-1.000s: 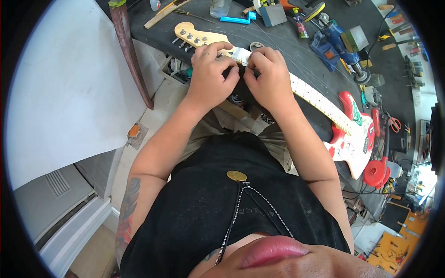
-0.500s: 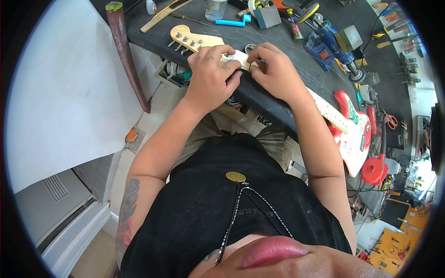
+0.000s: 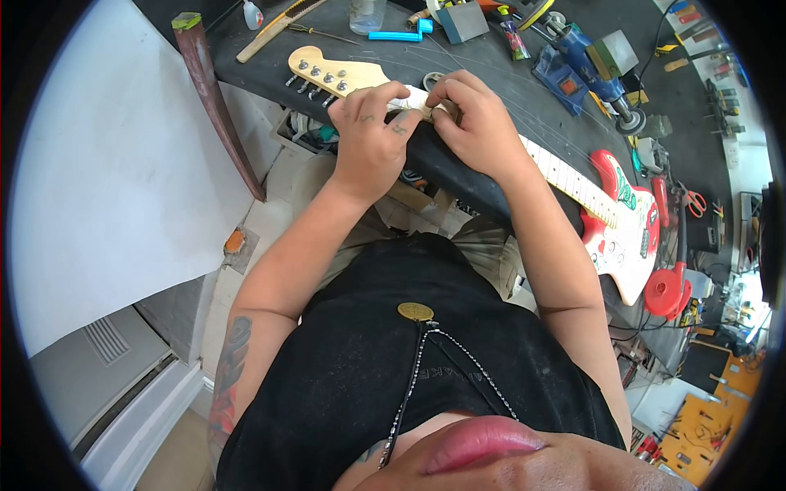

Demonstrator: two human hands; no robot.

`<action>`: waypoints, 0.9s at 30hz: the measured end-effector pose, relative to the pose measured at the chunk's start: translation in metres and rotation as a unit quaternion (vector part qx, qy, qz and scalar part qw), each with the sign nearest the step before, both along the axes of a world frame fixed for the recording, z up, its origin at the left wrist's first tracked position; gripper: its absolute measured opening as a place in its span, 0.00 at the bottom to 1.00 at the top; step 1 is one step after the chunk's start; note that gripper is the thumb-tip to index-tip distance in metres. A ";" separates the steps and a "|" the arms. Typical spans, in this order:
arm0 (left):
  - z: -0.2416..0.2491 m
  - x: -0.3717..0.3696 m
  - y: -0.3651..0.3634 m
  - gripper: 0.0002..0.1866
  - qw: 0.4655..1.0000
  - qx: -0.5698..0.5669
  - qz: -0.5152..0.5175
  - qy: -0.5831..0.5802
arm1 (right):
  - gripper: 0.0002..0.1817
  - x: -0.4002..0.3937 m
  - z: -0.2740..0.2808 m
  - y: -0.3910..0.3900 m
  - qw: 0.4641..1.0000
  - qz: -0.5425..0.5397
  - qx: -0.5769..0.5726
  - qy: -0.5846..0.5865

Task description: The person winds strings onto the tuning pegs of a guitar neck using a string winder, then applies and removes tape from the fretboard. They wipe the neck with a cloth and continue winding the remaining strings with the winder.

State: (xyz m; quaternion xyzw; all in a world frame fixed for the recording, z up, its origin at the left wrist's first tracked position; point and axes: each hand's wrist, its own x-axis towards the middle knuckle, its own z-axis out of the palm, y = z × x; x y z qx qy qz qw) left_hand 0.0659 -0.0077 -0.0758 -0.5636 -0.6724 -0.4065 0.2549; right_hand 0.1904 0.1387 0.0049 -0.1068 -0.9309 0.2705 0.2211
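An electric guitar lies across the bench, its pale headstock [image 3: 340, 72] at the upper left and its red and white body [image 3: 634, 233] at the right. My left hand [image 3: 372, 139] rests over the neck near the headstock, fingers curled down onto a white strip of masking tape [image 3: 417, 97]. Beside it, my right hand [image 3: 476, 119] is closed in a pinch at the strip's other end, thumb and fingers close together. The fingertips partly cover the strip and the fretboard under it. Past my right forearm, the fretted neck [image 3: 565, 176] shows again.
A tape roll [image 3: 432, 80] sits just behind my right fingers. Beyond are a blue string winder [image 3: 401, 34], a brush [image 3: 282, 29], a metal block [image 3: 463, 22] and a blue vise-like tool [image 3: 585, 61]. Loose strings [image 3: 524, 102] trail over the bench. A red blower [image 3: 667, 290] stands right.
The view has shifted slightly, so the bench and guitar appear a little higher and further left. Both hands stay at the same part of the neck, with small finger movements.
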 end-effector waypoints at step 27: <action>-0.013 0.017 0.004 0.11 0.982 0.065 0.002 -0.176 | 0.15 -0.038 0.009 0.041 0.967 -0.009 -0.180 -0.178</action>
